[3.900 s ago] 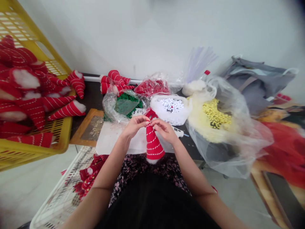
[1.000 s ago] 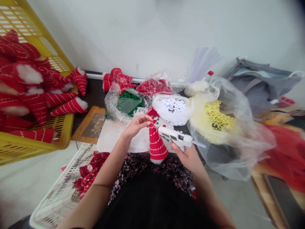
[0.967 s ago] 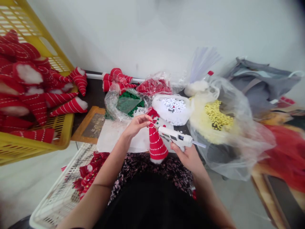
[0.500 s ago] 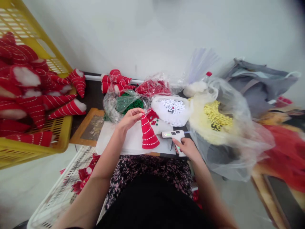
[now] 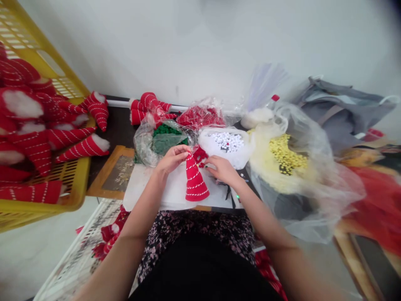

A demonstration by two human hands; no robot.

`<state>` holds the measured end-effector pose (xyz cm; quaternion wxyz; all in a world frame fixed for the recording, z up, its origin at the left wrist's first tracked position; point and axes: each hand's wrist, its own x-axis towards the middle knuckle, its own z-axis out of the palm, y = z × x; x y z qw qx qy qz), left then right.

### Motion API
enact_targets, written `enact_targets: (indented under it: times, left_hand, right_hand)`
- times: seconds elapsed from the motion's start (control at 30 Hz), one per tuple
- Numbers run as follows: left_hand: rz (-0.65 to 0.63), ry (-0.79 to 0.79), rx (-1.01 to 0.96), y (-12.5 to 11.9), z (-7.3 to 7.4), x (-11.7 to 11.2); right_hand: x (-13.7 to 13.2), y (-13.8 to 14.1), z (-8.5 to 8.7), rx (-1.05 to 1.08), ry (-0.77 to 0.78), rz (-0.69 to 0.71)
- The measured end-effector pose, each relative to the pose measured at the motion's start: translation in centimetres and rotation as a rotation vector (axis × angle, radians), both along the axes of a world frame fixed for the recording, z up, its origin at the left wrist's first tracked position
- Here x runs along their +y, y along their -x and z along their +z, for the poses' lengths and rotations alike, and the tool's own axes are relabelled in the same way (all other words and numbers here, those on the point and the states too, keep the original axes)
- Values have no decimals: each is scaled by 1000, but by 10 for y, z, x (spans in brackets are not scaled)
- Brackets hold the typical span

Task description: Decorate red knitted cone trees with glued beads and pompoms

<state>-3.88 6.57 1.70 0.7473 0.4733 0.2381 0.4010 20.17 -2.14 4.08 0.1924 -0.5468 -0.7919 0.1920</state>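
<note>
A red cone-shaped felt hat (image 5: 196, 179) with white dashed stitching hangs point-up over the white paper (image 5: 169, 188). My left hand (image 5: 175, 159) pinches it at its tip. My right hand (image 5: 221, 169) reaches over small red pompoms (image 5: 199, 155) just right of the hat, its thumb and index finger slightly apart; whether a small pompom lies between them is hard to see. Below my right wrist lies the white hot glue gun (image 5: 238, 204), mostly hidden by the forearm, with a green light showing.
Behind stand bags of green pompoms (image 5: 169, 138), white pompoms (image 5: 227, 142) and yellow pompoms (image 5: 286, 152). A yellow crate (image 5: 73, 188) filled with stuffed red cones is at left, beside a wood-framed board (image 5: 115, 173). A white basket (image 5: 72, 251) sits lower left, a grey bag (image 5: 338, 108) at right.
My right hand has let go of the glue gun, now down on the table, and has moved left and away to the small pompoms. The left hand still holds the hat's tip.
</note>
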Motion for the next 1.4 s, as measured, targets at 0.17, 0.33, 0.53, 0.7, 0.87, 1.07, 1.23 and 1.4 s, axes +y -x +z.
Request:
enact_targets:
  times: [0.17,0.33,0.53,0.7,0.87,1.07,1.23,1.4]
  left_hand:
    - [-14,-23,-11,2,0,-2]
    - [-33,-22,9,3,-1,-2]
    - [-27,-30,15,2,0,-2]
    - [-38,-25,3,2,-3,-1]
    - [-39,-18,0,1,-5,-1]
    - [-29,-21,8,1,-5,-1]
    - [-32,-35,15,1,-6,0]
    - [-29,-55,18,0,-5,-2]
  right_hand:
    - [29,21,-13,-156,83,66]
    - [32,18,-17,-166,88,17]
    - [29,3,-12,137,69,-68]
    - [18,-1,-2,581,108,-158]
    - [3,0,11,733,154,-174]
    - [-11,-3,19,803,267,-185]
    - [-35,18,36,715,203,-47]
    - [-50,47,54,279,-139,194]
